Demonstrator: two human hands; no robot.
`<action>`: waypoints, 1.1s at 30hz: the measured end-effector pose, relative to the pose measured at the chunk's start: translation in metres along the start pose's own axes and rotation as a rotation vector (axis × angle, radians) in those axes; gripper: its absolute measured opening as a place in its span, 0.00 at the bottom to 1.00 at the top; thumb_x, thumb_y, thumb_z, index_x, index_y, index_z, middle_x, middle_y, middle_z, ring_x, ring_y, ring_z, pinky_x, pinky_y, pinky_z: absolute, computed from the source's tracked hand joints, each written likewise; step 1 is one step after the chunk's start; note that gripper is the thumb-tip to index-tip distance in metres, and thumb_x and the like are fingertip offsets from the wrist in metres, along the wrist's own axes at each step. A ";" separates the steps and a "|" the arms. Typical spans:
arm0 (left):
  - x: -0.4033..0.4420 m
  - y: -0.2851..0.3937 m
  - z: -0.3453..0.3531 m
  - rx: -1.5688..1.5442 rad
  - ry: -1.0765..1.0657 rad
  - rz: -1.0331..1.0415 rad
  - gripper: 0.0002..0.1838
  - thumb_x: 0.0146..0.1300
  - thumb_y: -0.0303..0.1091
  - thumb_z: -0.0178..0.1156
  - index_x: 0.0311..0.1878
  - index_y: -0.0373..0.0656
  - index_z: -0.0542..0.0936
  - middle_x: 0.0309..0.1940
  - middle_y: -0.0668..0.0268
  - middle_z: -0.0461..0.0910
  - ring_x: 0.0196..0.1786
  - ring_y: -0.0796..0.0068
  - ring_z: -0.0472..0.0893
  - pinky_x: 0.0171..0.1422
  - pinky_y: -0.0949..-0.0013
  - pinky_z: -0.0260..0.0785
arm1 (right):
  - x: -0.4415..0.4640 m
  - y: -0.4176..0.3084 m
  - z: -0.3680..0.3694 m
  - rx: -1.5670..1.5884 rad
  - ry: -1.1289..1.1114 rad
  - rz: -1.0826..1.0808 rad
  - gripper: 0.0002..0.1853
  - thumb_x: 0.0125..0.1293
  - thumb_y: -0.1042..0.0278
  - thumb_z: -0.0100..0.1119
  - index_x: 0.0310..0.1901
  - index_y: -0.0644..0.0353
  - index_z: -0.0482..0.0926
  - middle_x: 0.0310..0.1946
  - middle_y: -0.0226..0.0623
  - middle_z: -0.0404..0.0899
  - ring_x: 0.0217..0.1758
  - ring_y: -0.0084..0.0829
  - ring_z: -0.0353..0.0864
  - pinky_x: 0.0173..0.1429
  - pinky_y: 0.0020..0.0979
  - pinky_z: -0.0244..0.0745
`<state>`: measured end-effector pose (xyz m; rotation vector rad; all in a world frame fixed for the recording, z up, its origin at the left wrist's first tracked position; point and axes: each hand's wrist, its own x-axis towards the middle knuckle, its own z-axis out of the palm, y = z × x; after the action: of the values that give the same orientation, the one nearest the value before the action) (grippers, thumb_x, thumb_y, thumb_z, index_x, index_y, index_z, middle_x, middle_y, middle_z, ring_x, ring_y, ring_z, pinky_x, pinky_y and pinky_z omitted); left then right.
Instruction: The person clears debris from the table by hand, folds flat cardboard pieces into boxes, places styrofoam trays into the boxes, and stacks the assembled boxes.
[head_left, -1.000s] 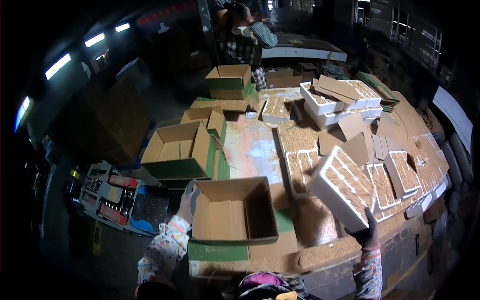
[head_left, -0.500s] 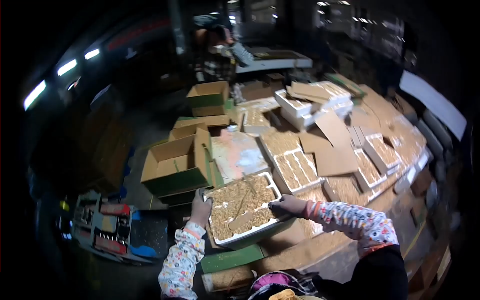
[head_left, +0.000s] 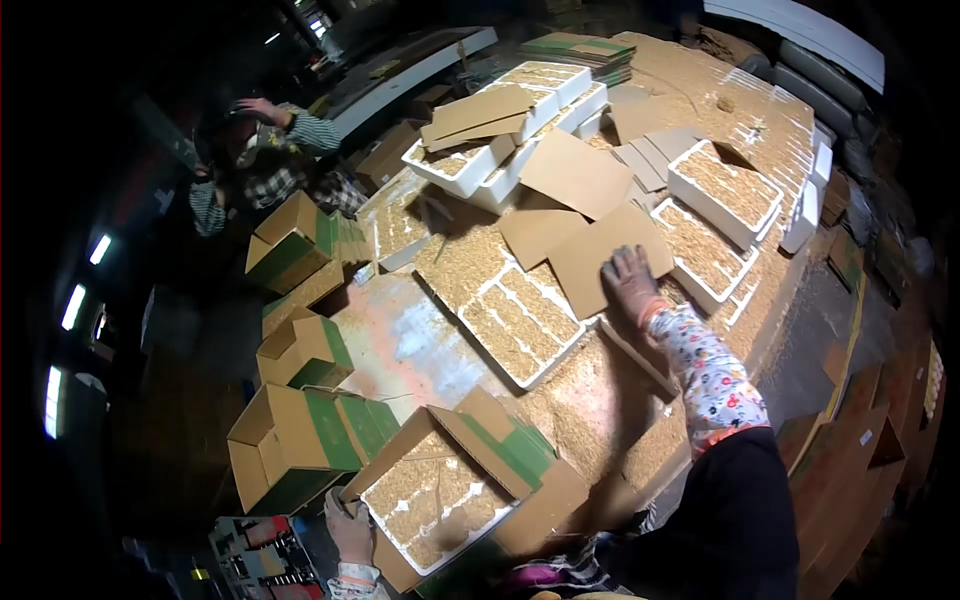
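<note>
My gloved left hand (head_left: 350, 530) is at the left side of a cardboard box (head_left: 490, 440), its fingers bent at the rim. Inside this box lies a white foam tray (head_left: 435, 505) filled with brown shavings. My gloved right hand (head_left: 630, 280) reaches to a flat cardboard sheet (head_left: 600, 255), fingers over its right part. Whether it grips the sheet is unclear. Just right of that hand stand two filled foam trays (head_left: 725, 195), one partly on the other. Another filled tray (head_left: 520, 325) lies left of the hand.
Open boxes (head_left: 285, 445) line the table's left side. Stacked foam trays (head_left: 465, 175) with cardboard pieces on top stand at the back. Folded green-edged cardboard (head_left: 580, 50) lies behind them. A co-worker (head_left: 275, 160) is at the upper left. A machine (head_left: 265, 560) stands at the lower left.
The filled tray has gone from between my hands into the box. My right hand has let go of it and moved up and right to the cardboard sheet. The view has turned right.
</note>
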<state>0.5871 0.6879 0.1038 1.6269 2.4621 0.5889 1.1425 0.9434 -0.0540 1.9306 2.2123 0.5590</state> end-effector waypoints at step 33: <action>-0.073 -0.075 0.069 -1.203 -0.158 -0.410 0.40 0.54 0.47 0.65 0.61 0.27 0.62 0.59 0.47 0.68 0.63 0.54 0.67 0.66 0.60 0.58 | -0.067 -0.140 -0.241 1.709 -0.998 -0.342 0.34 0.59 0.73 0.58 0.67 0.64 0.57 0.52 0.44 0.74 0.54 0.31 0.74 0.58 0.31 0.72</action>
<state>0.5746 0.6132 0.0035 0.6268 1.5880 1.3882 0.9390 0.8213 0.1064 1.2383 1.9627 -2.3635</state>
